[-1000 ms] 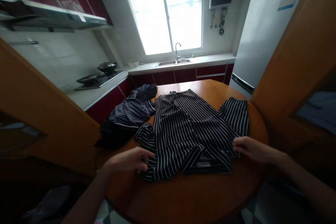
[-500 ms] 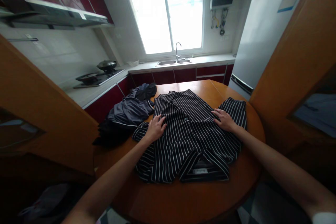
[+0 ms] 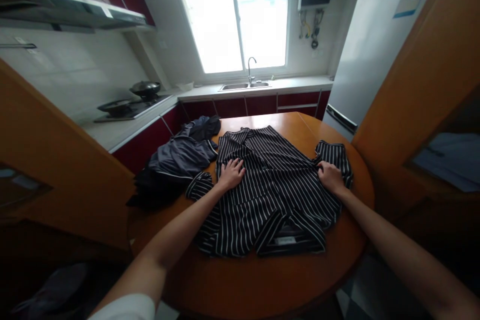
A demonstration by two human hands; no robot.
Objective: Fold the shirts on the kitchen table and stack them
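Observation:
A black shirt with white stripes [image 3: 258, 185] lies spread on the round wooden table [image 3: 240, 285], its collar and label toward me. My left hand [image 3: 231, 174] rests flat on the shirt's left half, fingers apart. At the right side edge, my right hand [image 3: 330, 177] has its fingers closed on the shirt's cloth, and creases run from there toward the middle. One sleeve sticks out beyond my right hand; the other lies folded beside my left forearm.
A heap of dark grey and black clothes [image 3: 180, 157] lies at the table's left edge. Beyond stand a counter with a sink [image 3: 245, 86], a stove with pans [image 3: 144, 89] and a fridge [image 3: 371, 45]. Wooden panels flank the table on both sides.
My right hand has moved right to the shirt's side edge and closed on the cloth, pulling creases into it. My left hand has shifted slightly right and lies flatter.

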